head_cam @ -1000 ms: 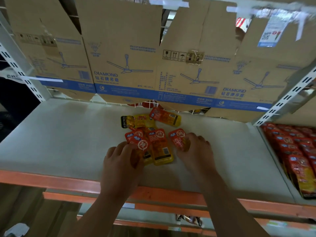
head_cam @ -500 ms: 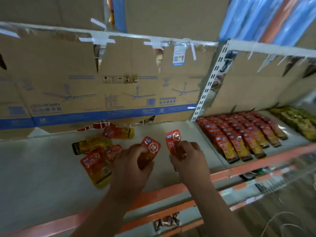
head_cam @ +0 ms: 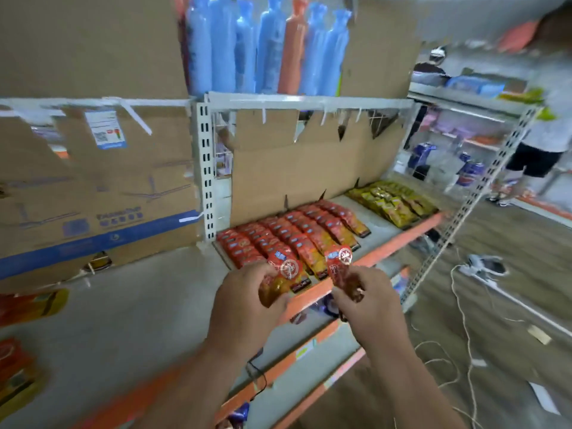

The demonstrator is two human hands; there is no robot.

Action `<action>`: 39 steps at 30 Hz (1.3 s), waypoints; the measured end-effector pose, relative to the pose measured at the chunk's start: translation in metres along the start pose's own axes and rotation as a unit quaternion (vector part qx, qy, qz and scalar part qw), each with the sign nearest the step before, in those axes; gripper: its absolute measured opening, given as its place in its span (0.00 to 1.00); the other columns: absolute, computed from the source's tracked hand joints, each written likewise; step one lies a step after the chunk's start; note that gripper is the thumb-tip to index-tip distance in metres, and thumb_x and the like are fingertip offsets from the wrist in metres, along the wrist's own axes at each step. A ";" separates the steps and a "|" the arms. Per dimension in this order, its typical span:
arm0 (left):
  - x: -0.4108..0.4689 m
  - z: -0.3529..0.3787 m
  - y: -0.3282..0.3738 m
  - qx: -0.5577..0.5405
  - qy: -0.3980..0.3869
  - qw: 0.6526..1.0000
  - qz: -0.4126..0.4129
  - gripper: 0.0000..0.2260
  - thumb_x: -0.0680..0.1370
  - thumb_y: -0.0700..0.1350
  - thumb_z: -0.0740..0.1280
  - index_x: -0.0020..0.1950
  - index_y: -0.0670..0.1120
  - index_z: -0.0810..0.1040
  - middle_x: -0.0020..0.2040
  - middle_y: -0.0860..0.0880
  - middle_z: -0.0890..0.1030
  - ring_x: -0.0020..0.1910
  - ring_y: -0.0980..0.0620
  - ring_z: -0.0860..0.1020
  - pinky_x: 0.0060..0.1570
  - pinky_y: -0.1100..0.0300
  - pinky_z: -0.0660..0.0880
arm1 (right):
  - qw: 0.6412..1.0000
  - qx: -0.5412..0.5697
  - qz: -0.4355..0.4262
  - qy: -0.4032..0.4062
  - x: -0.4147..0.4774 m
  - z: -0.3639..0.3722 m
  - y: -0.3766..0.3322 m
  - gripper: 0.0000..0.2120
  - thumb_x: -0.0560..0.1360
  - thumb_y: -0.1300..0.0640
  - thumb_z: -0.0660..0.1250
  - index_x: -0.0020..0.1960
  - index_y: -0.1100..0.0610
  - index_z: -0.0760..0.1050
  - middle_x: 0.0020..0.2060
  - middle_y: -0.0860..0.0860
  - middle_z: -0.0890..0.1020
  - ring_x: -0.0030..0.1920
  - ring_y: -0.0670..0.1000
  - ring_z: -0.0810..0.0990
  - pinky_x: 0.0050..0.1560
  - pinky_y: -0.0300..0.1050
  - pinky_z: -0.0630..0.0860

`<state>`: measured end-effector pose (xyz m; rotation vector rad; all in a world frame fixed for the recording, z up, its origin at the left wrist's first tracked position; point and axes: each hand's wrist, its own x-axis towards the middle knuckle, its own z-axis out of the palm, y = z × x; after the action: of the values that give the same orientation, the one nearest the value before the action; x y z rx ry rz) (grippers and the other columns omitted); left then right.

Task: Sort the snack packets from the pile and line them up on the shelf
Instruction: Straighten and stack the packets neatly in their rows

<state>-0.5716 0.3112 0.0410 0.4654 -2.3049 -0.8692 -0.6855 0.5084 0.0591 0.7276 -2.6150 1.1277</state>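
Mid-carry: left hand [head_cam: 247,300] is gripping a red-and-orange foil snack packet [head_cam: 283,275], right hand [head_cam: 370,303] is pinching a second red foil packet [head_cam: 340,266], both hovering just short of the red packet rows [head_cam: 294,235] on the orange-edged metal shelf [head_cam: 382,226], probably needing row-end placement next.

On the grey, orange-edged shelf [head_cam: 139,311], red packets [head_cam: 288,233] lie in tight rows at 12 o'clock and yellow packets [head_cam: 393,199] at 2 o'clock, bare shelf between them; loose packets [head_cam: 28,305] lie at 9 o'clock.
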 end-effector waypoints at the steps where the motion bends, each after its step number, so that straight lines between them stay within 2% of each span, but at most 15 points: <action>1: 0.005 0.015 0.012 0.002 -0.002 1.000 0.005 0.17 0.67 0.56 0.77 0.54 0.57 0.79 0.50 0.61 0.79 0.51 0.58 0.76 0.50 0.60 0.74 | 1.000 0.003 0.006 0.000 0.007 -0.010 0.018 0.08 0.69 0.46 0.72 0.46 0.46 0.77 0.41 0.45 0.75 0.43 0.50 0.76 0.43 0.47 0.71; 4: 0.017 0.059 0.042 0.016 0.007 1.000 0.019 0.17 0.67 0.51 0.79 0.54 0.55 0.80 0.51 0.59 0.79 0.51 0.54 0.74 0.50 0.60 0.69 | 1.000 -0.017 0.013 -0.004 0.028 -0.036 0.066 0.12 0.69 0.41 0.69 0.48 0.46 0.78 0.40 0.46 0.76 0.42 0.50 0.77 0.42 0.46 0.69; 6: 0.023 0.086 0.057 0.025 0.009 0.999 0.024 0.18 0.67 0.49 0.81 0.54 0.53 0.81 0.53 0.56 0.81 0.51 0.52 0.74 0.51 0.61 0.66 | 1.000 -0.021 0.013 0.005 0.041 -0.050 0.089 0.13 0.68 0.40 0.70 0.48 0.46 0.79 0.40 0.45 0.77 0.43 0.50 0.76 0.43 0.48 0.71; 10: 0.039 0.127 0.077 0.033 -0.009 0.999 0.010 0.19 0.68 0.51 0.81 0.56 0.53 0.81 0.57 0.56 0.81 0.55 0.50 0.75 0.56 0.57 0.71 | 0.999 -0.036 0.020 0.001 0.066 -0.068 0.118 0.13 0.67 0.39 0.68 0.39 0.48 0.74 0.37 0.46 0.75 0.41 0.52 0.74 0.42 0.56 0.74; 14: 0.062 0.152 0.083 0.031 -0.025 0.999 -0.004 0.18 0.70 0.52 0.80 0.58 0.53 0.81 0.53 0.57 0.80 0.52 0.52 0.74 0.51 0.57 0.71 | 0.999 -0.016 0.032 -0.014 0.095 -0.065 0.136 0.12 0.66 0.40 0.68 0.37 0.47 0.73 0.37 0.45 0.75 0.41 0.49 0.75 0.42 0.54 0.75; 17: 0.085 0.168 0.073 0.018 -0.037 0.999 -0.015 0.18 0.71 0.54 0.79 0.58 0.55 0.80 0.53 0.57 0.79 0.49 0.53 0.76 0.50 0.56 0.74 | 0.999 -0.008 0.041 -0.032 0.119 -0.051 0.148 0.11 0.67 0.39 0.68 0.40 0.45 0.73 0.40 0.44 0.75 0.39 0.49 0.78 0.40 0.54 0.77; 19: 0.104 0.179 0.065 0.002 -0.038 0.999 -0.016 0.18 0.72 0.55 0.78 0.60 0.57 0.78 0.55 0.59 0.77 0.48 0.56 0.75 0.51 0.59 0.73 | 0.998 -0.007 0.049 -0.046 0.136 -0.041 0.157 0.11 0.67 0.38 0.67 0.41 0.43 0.73 0.41 0.43 0.76 0.38 0.51 0.80 0.40 0.54 0.79; 21: 0.125 0.193 0.057 -0.004 -0.028 1.000 -0.013 0.20 0.73 0.55 0.78 0.62 0.56 0.78 0.56 0.60 0.76 0.52 0.59 0.73 0.53 0.62 0.69 | 0.997 -0.023 0.052 -0.056 0.154 -0.033 0.165 0.11 0.67 0.37 0.67 0.42 0.42 0.73 0.41 0.43 0.77 0.39 0.51 0.81 0.41 0.53 0.79; 24: 0.156 0.217 0.051 -0.020 -0.040 0.999 -0.029 0.24 0.72 0.56 0.78 0.65 0.55 0.77 0.58 0.57 0.79 0.57 0.56 0.76 0.59 0.57 0.74 | 0.996 -0.048 0.047 -0.054 0.181 -0.031 0.172 0.11 0.68 0.37 0.66 0.46 0.42 0.73 0.43 0.42 0.75 0.43 0.49 0.79 0.45 0.51 0.78; 25: 0.165 0.224 0.052 -0.020 -0.048 0.998 -0.030 0.24 0.71 0.56 0.78 0.65 0.55 0.77 0.59 0.56 0.80 0.58 0.55 0.76 0.60 0.57 0.74 | 0.996 -0.056 0.044 -0.054 0.190 -0.031 0.173 0.11 0.68 0.38 0.68 0.47 0.42 0.74 0.44 0.41 0.75 0.44 0.48 0.78 0.46 0.49 0.77; 28: 0.184 0.242 0.054 -0.019 -0.055 0.998 -0.018 0.24 0.71 0.54 0.78 0.64 0.53 0.78 0.58 0.57 0.79 0.58 0.57 0.74 0.57 0.63 0.69 | 0.996 -0.071 0.034 -0.045 0.218 -0.025 0.178 0.10 0.71 0.45 0.74 0.48 0.44 0.75 0.46 0.41 0.75 0.48 0.47 0.76 0.49 0.44 0.74; 31: 0.198 0.248 0.054 -0.026 -0.040 0.999 -0.006 0.23 0.69 0.52 0.80 0.62 0.52 0.78 0.53 0.60 0.76 0.55 0.59 0.72 0.54 0.67 0.65 | 0.996 -0.076 0.015 -0.046 0.242 -0.012 0.179 0.10 0.72 0.46 0.75 0.49 0.48 0.77 0.46 0.44 0.77 0.49 0.48 0.75 0.49 0.46 0.73; 34: 0.211 0.256 0.042 -0.012 -0.021 1.000 -0.015 0.24 0.69 0.53 0.80 0.62 0.51 0.78 0.56 0.58 0.77 0.57 0.57 0.73 0.55 0.69 0.64 | 0.996 -0.065 -0.016 -0.060 0.264 0.006 0.186 0.12 0.71 0.44 0.75 0.48 0.48 0.77 0.45 0.43 0.76 0.46 0.48 0.75 0.46 0.47 0.73; 37: 0.216 0.257 0.035 0.020 0.014 0.999 -0.023 0.26 0.70 0.56 0.80 0.64 0.52 0.76 0.61 0.55 0.76 0.60 0.55 0.75 0.60 0.61 0.71 | 0.996 -0.021 -0.046 -0.077 0.282 0.022 0.201 0.15 0.69 0.38 0.70 0.48 0.47 0.76 0.45 0.40 0.74 0.44 0.47 0.76 0.45 0.49 0.77; 39: 0.213 0.259 0.035 0.057 0.059 0.996 -0.023 0.26 0.70 0.57 0.79 0.64 0.50 0.76 0.62 0.53 0.76 0.59 0.55 0.75 0.59 0.58 0.74 | 0.993 -0.003 -0.068 -0.098 0.290 0.032 0.215 0.18 0.68 0.36 0.68 0.50 0.47 0.77 0.46 0.40 0.74 0.46 0.47 0.76 0.46 0.51 0.79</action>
<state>-0.9047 0.3476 0.0044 0.6059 -2.2501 -0.7156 -1.0443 0.5073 0.0082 1.0470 -2.6743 1.0576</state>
